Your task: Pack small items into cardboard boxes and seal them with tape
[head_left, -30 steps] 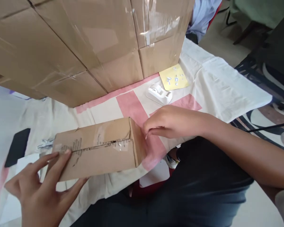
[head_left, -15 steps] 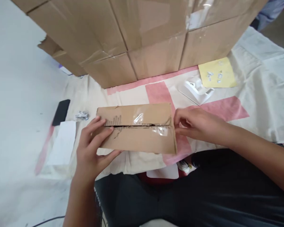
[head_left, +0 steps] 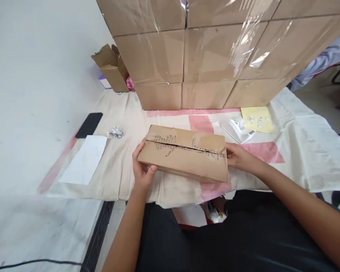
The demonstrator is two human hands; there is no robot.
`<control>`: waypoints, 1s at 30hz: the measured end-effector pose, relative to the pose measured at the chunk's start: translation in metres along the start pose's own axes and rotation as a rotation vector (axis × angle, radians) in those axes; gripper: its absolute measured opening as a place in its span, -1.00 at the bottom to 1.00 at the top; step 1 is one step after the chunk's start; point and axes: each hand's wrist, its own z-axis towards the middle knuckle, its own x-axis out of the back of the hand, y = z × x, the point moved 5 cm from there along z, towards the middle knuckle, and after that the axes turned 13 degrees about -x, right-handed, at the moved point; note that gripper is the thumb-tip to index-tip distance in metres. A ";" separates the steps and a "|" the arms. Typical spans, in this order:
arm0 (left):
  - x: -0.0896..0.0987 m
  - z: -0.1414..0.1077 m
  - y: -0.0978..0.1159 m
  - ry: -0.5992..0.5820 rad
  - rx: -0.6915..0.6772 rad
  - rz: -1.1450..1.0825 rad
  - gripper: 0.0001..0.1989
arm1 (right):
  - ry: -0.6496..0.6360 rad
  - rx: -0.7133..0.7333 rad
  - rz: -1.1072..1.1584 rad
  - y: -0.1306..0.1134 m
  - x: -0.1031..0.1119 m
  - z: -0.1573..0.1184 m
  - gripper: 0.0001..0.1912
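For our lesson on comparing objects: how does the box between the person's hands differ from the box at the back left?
The front box has top flaps nearly meeting at a narrow gap; the back-left box has flaps standing open. The front box lies long and low, with the left hand and right hand at its ends; the back-left box stands upright, with no hand on it. Both are brown cardboard.

Pink-banded cream cloth (head_left: 127, 158), taped boxes (head_left: 205, 53) stacked upon it, a black phone (head_left: 89, 125), white paper (head_left: 85, 160), white tape dispenser (head_left: 238, 131), yellow sheet (head_left: 254, 127)
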 end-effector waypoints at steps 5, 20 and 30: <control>0.003 -0.007 -0.007 -0.042 0.033 -0.028 -0.22 | 0.034 -0.011 -0.029 0.001 0.005 -0.010 -0.33; 0.003 0.003 0.000 -0.078 -0.046 -0.051 -0.21 | 0.245 -0.006 -0.003 -0.006 0.016 -0.037 -0.22; 0.008 0.078 0.018 -0.175 0.363 -0.084 -0.68 | 0.276 0.254 -0.039 -0.052 -0.005 -0.043 -0.16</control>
